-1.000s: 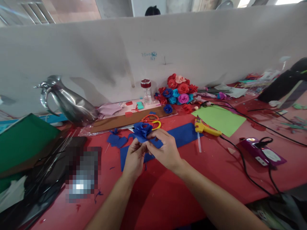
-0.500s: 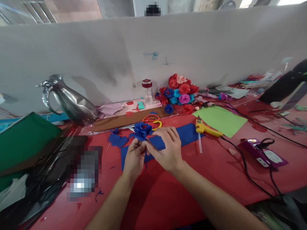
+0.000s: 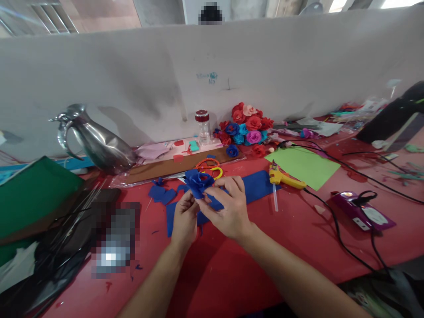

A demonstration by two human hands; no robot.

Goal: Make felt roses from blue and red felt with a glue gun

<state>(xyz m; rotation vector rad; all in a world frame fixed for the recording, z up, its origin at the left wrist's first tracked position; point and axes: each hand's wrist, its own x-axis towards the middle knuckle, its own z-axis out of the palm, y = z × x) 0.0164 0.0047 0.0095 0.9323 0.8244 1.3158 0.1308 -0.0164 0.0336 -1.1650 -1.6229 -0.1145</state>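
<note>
A dark blue paper flower [image 3: 199, 182] with layered petals is held up over the red table. My left hand [image 3: 185, 214] grips its base from below, fingers closed. My right hand [image 3: 228, 203] pinches the flower's lower right edge between thumb and fingers. Beneath both hands lies a long strip of blue crepe paper [image 3: 258, 184]. Cut blue petals [image 3: 161, 193] rest just left of the flower. Behind it are scissors with a yellow handle [image 3: 217, 173], their blades partly hidden by the flower.
A yellow glue gun [image 3: 286, 180] lies to the right, its cord running to a purple power strip [image 3: 362, 212]. Green paper [image 3: 303, 165] and a pile of paper roses [image 3: 251, 123] are beyond. A metal jug [image 3: 96, 139], a glass jar [image 3: 204, 128] and a blurred-out object [image 3: 115, 240] also stand or lie around.
The flower has tilted slightly toward me and to the right. My right fingers have shifted inward onto its lower edge. My left hand keeps its hold.
</note>
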